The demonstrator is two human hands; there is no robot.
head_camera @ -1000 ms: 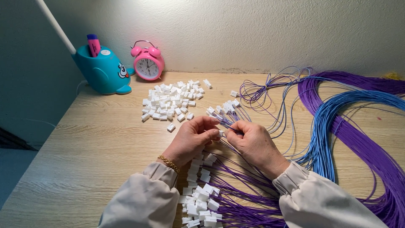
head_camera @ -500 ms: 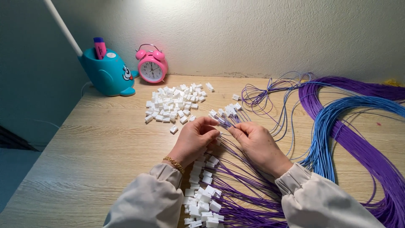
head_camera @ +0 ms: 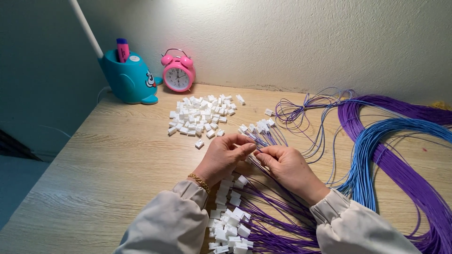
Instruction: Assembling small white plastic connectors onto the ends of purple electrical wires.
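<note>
My left hand [head_camera: 225,157] and my right hand [head_camera: 287,168] meet fingertip to fingertip over the middle of the wooden desk [head_camera: 117,174]. Both pinch the same thin purple wire [head_camera: 263,167] where a small white connector [head_camera: 251,151] may sit between the fingertips; it is mostly hidden. A loose pile of white plastic connectors [head_camera: 200,117] lies just beyond my left hand. Wires fitted with connectors [head_camera: 230,221] fan out between my forearms. More connector-tipped wire ends [head_camera: 259,128] lie just past my fingers.
A teal whale-shaped pen holder [head_camera: 129,80] with a pink marker and a pink alarm clock [head_camera: 178,73] stand at the back left against the wall. Thick bundles of purple wire [head_camera: 405,178] and blue wire [head_camera: 376,141] curve across the right side. A white lamp arm [head_camera: 84,26] rises at the upper left.
The view has shifted so the desk items sit lower in the picture. My hands stay together on the wire, with small finger movement.
</note>
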